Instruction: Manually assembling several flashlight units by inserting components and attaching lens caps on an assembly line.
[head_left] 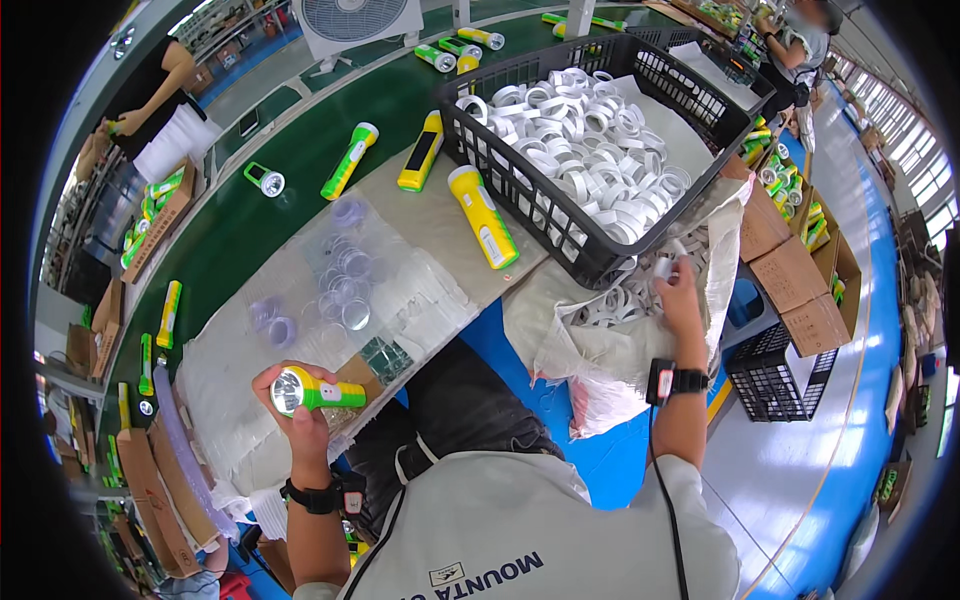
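My left hand (303, 428) is closed round a yellow and green flashlight (335, 394), its silver reflector end turned to the left. The flashlight is held over the near edge of the work surface. Out to the right, my right hand (682, 300) is over an open woven sack (535, 325) full of white rings. Its fingers are pinched on a white ring (663, 268). Clear round lenses (355, 314) lie loose on the plastic-covered mat (420, 285) ahead of my left hand.
A black crate (520, 185) heaped with white rings stands beyond the sack. More flashlights (482, 217) lie on the green bench (225, 220). Cardboard boxes (790, 275) and another black crate (775, 385) are at the right. Co-workers (800, 50) are at the far right and far left.
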